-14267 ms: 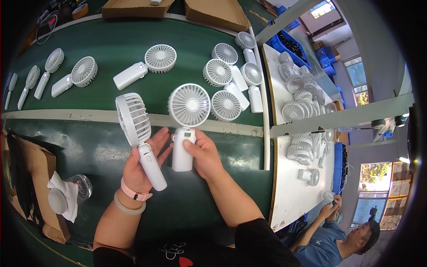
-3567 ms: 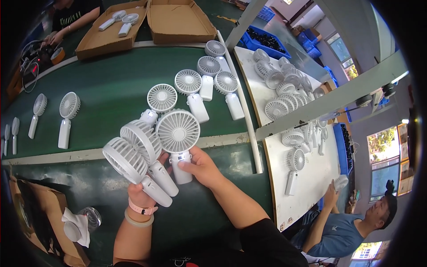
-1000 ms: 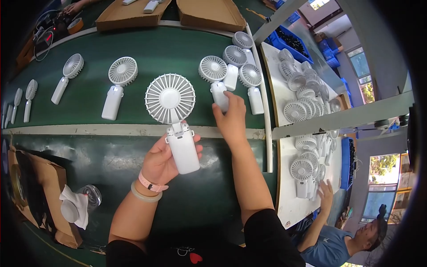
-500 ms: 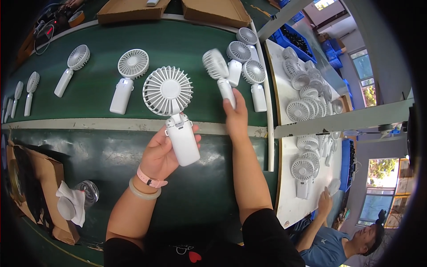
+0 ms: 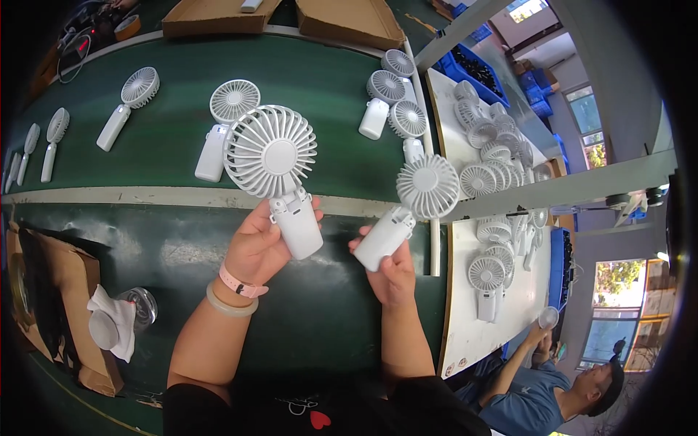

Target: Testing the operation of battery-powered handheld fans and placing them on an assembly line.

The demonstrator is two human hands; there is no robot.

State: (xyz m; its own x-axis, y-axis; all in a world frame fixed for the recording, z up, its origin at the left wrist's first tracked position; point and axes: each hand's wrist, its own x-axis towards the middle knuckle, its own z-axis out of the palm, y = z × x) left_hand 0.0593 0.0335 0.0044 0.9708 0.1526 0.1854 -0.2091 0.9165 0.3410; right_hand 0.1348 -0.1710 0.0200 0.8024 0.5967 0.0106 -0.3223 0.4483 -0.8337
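Observation:
My left hand (image 5: 254,251) grips the handle of a white handheld fan (image 5: 298,229), its round grille upright and leaning slightly left. A pink watch strap and a pale bangle circle that wrist. In my right hand (image 5: 396,280) is a second white handheld fan (image 5: 384,238), tilted with its grille up to the right. Both fans are held above the near edge of the green work surface (image 5: 291,65). Behind the left fan lies another fan (image 5: 211,152), partly covered by it. Beyond my right hand several fans (image 5: 385,87) lie close together by the white rail.
More fans (image 5: 138,87) lie spread along the left. Open cardboard boxes (image 5: 349,18) stand at the far side. At right, a white table (image 5: 465,320) bears many fans, with a co-worker (image 5: 538,385) handling one. A jar (image 5: 142,309) and white cloth (image 5: 116,320) sit lower left.
My right hand has drawn its fan from the far surface toward me, beside the other fan. The left hand has barely moved. Fans on the left of the surface appear slightly farther right.

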